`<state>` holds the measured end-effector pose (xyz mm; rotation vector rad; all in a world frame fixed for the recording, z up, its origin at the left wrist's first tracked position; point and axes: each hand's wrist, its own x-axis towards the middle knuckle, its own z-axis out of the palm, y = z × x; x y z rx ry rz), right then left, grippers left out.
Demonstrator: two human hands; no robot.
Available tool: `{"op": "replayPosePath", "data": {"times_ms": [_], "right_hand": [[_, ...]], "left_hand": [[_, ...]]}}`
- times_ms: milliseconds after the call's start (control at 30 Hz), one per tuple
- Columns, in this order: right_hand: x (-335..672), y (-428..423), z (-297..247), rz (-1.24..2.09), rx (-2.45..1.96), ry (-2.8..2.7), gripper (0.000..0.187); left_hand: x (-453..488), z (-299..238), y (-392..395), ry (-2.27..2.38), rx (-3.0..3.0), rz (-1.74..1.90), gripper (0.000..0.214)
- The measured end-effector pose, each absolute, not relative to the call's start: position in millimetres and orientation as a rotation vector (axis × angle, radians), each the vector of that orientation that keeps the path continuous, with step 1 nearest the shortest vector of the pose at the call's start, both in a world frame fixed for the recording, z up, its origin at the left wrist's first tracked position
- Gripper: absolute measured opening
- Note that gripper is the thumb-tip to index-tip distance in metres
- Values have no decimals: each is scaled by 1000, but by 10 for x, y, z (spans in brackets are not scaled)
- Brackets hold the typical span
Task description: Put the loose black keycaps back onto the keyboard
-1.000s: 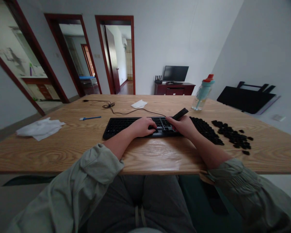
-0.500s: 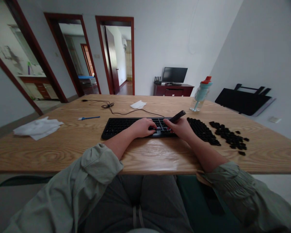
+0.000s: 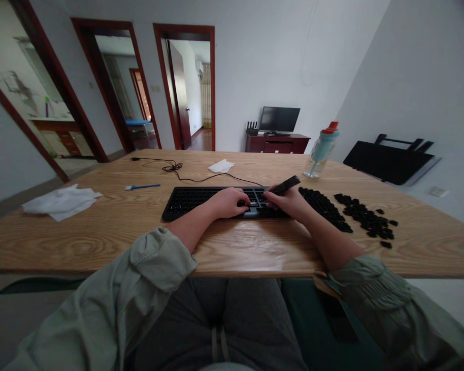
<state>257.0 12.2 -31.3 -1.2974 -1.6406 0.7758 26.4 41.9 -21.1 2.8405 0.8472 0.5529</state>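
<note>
Your keyboard lies lengthwise on the counter, in front of you, its middle and right part under your hands. Your left hand rests on its middle with fingers bent down; you cannot tell from here whether they pinch anything. Your right hand pinches a black brush-like tool over the right end, its upper end tilted up toward the far right. As far as it shows, a good share of the keycaps is already off: a dense black group lies just right of the keyboard, and a looser scatter lies farther right. All of these remain off the board; which keys are still on it is too small to make out. The cable runs to the far left, passing near a white tissue. Left of the keyboard are a blue-handled brush and a crumpled white cloth; a bottle stands far right.
</note>
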Motion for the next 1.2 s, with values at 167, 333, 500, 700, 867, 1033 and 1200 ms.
{"op": "replayPosePath", "data": {"times_ms": [167,333,500,700,867,1033,1200], "right_hand": [[2532,164,-303,785,-1284,-1631,36],[2530,163,-316,676,-1265,-1721,43],[2531,160,-315,535,-1249,-1775,40],[2502,135,-290,495,-1102,-1901,34],[2543,147,-305,518,-1071,-1928,38],[2581,151,-331,638,-1062,-1939,37],[2579,139,-326,719,-1080,-1917,33]], "left_hand": [[318,-229,444,1008,2670,632,30],[459,-184,437,925,2485,807,40],[572,-43,374,722,2331,1136,50],[789,74,355,636,2275,1224,45],[836,74,353,663,2259,1213,37],[729,99,320,692,2224,1199,37],[639,114,320,603,2184,1134,34]]}}
